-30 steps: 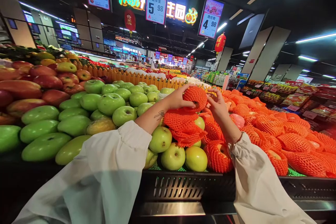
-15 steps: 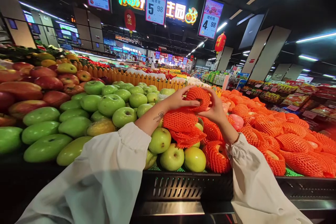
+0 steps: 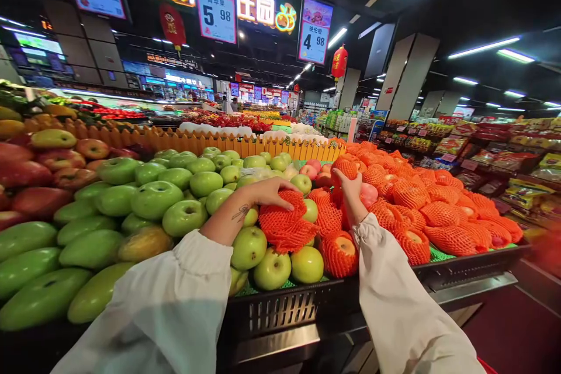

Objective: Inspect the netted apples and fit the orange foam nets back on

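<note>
My right hand (image 3: 349,186) is closed around a fruit wrapped in orange foam net (image 3: 344,169), held just above the heap of net-wrapped fruit (image 3: 421,210). Lower and to the left, my left hand (image 3: 268,191) lies with its fingers stretched flat on a loose pile of empty orange nets (image 3: 283,226). That pile rests on yellow-green apples (image 3: 273,267) at the front of the black crate (image 3: 280,310). Both arms wear white sleeves. A small tattoo shows on my left wrist.
Green apples (image 3: 153,198) fill the middle left, with red and yellow fruit (image 3: 30,172) beyond them. A yellow picket fence (image 3: 228,145) closes the back of the display. Price signs hang overhead. Packaged goods shelves (image 3: 495,158) stand at the right, past an aisle.
My left hand has let go of the wrapped fruit and dropped onto the net pile. My right hand now holds the fruit alone. The view has swung to the right.
</note>
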The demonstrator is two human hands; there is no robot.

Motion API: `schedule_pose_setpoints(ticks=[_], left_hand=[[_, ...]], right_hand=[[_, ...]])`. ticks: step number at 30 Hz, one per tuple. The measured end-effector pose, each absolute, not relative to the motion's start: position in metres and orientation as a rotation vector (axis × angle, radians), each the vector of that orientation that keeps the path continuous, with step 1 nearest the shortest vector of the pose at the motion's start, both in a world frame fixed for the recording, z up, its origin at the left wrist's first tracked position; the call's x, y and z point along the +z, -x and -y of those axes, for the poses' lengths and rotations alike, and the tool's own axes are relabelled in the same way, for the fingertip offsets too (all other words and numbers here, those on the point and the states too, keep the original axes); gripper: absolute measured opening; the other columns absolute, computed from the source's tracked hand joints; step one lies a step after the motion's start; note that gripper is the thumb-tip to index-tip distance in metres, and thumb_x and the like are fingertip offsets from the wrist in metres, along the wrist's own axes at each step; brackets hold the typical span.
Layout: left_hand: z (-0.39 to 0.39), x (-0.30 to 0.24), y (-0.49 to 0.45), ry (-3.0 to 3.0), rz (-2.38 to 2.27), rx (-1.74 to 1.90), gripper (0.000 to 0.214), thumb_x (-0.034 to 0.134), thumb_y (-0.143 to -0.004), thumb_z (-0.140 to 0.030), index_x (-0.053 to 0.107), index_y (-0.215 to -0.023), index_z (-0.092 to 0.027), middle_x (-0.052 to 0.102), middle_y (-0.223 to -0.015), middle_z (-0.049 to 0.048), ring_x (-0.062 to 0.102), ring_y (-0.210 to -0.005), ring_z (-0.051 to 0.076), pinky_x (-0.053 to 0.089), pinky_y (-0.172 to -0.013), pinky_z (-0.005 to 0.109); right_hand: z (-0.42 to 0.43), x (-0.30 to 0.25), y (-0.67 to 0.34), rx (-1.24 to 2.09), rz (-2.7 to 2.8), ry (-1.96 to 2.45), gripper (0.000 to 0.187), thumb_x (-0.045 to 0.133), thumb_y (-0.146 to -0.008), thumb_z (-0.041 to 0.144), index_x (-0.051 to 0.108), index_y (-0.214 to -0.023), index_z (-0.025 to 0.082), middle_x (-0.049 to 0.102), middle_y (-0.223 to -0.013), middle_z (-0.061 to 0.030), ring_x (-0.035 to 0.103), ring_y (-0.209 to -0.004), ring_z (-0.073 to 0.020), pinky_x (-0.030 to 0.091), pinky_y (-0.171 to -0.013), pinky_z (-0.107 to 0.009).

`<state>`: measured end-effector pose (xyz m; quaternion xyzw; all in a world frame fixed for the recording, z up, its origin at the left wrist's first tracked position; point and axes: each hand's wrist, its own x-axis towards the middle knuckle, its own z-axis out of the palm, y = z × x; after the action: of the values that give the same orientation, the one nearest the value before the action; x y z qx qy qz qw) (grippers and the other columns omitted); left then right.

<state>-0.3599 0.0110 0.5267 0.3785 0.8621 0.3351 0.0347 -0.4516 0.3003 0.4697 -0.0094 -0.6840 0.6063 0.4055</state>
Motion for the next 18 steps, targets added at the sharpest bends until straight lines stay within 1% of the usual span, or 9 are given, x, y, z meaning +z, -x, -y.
schedule_pose_setpoints(ticks=[2,5,7,10,14,16,18], left_hand=[[-0.0109,0.5267,0.3596,-1.180,-2.650,1.035,0.054,0.083,-0.066,-0.044,0.078,-0.115,-0.021,0.075,-0.119,0.0070,0.068,-0.106,0.028,0.049,-0.103,0.042],[-0.0110,0.5274,0.3580,-1.179,-2.648,1.040,0.051,0.083,-0.066,-0.043,0.079,-0.112,-0.023,0.076,-0.114,0.0053,0.069,-0.101,0.027,0.050,-0.101,0.041],[-0.0112,0.5275,0.3572,-1.176,-2.637,1.038,0.049,0.083,-0.066,-0.042,0.079,-0.112,-0.024,0.076,-0.114,0.0048,0.069,-0.101,0.027,0.050,-0.100,0.040],[-0.0115,0.5269,0.3573,-1.150,-2.642,1.029,0.052,0.083,-0.066,-0.045,0.078,-0.114,-0.023,0.075,-0.118,0.0058,0.068,-0.107,0.028,0.049,-0.104,0.042],[-0.0112,0.5258,0.3584,-1.119,-2.675,0.985,0.056,0.081,-0.068,-0.048,0.076,-0.118,-0.023,0.073,-0.124,0.0066,0.066,-0.113,0.029,0.046,-0.109,0.045],[-0.0109,0.5255,0.3590,-1.126,-2.665,1.011,0.057,0.082,-0.068,-0.048,0.076,-0.118,-0.022,0.074,-0.123,0.0064,0.067,-0.112,0.029,0.046,-0.108,0.044],[-0.0108,0.5252,0.3594,-1.138,-2.654,1.062,0.056,0.084,-0.065,-0.047,0.078,-0.115,-0.022,0.074,-0.121,0.0064,0.067,-0.111,0.029,0.047,-0.107,0.042]], right_hand=[[-0.2984,0.4684,0.4503,1.394,1.807,-0.013,0.080,0.084,-0.058,0.049,0.054,-0.125,0.016,0.063,-0.124,-0.0153,0.062,-0.114,-0.0305,0.053,-0.101,-0.049],[-0.2945,0.4687,0.4487,1.152,2.000,-0.303,0.085,0.085,-0.057,0.041,0.055,-0.132,0.014,0.057,-0.135,-0.0172,0.054,-0.126,-0.0320,0.041,-0.115,-0.050],[-0.2938,0.4673,0.4503,1.060,2.150,-0.454,0.089,0.085,-0.056,0.036,0.054,-0.137,0.014,0.055,-0.139,-0.0175,0.050,-0.131,-0.0327,0.037,-0.118,-0.050],[-0.2956,0.4633,0.4540,1.044,2.309,-0.463,0.096,0.087,-0.056,0.041,0.049,-0.139,0.013,0.054,-0.140,-0.0188,0.049,-0.131,-0.0343,0.038,-0.117,-0.051],[-0.2968,0.4605,0.4538,1.107,2.372,-0.237,0.107,0.086,-0.059,0.054,0.037,-0.141,0.004,0.056,-0.134,-0.0280,0.055,-0.125,-0.0386,0.042,-0.111,-0.052],[-0.2943,0.4607,0.4512,1.116,2.415,-0.200,0.102,0.083,-0.065,0.058,0.038,-0.138,0.004,0.058,-0.130,-0.0290,0.058,-0.121,-0.0389,0.044,-0.108,-0.053],[-0.2897,0.4626,0.4477,1.053,2.495,-0.241,0.091,0.078,-0.074,0.058,0.042,-0.138,0.006,0.059,-0.132,-0.0281,0.059,-0.121,-0.0380,0.044,-0.108,-0.053]])
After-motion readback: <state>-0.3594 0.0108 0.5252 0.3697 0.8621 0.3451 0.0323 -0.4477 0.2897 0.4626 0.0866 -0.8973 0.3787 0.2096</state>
